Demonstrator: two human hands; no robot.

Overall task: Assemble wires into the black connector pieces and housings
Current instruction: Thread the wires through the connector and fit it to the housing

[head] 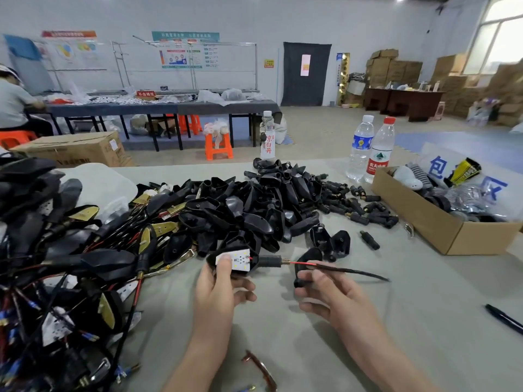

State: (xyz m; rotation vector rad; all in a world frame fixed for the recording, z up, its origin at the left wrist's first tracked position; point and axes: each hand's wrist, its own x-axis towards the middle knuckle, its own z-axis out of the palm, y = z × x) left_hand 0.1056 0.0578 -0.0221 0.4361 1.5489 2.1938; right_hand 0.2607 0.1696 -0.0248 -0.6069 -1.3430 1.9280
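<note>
My left hand [219, 284] grips a black housing [254, 263] with a white LED board [240, 258] seated in it, thumb pressed on the board. A black threaded connector [270, 261] sticks out of the housing's right side, and a red and black wire [339, 268] runs from it to the right. My right hand [328, 292] pinches that wire and also holds a second black housing piece [304, 263]. Both hands hover over the grey table [396, 321] in front of a big heap of loose black housings [254, 205].
Wired, finished assemblies pile up at the left [70, 264]. Small black connectors [356, 205] lie right of the heap. A cardboard box [441, 222] stands at the right, water bottles [370, 151] behind it. A pen [503, 318] lies far right, glasses [260, 369] near the front edge.
</note>
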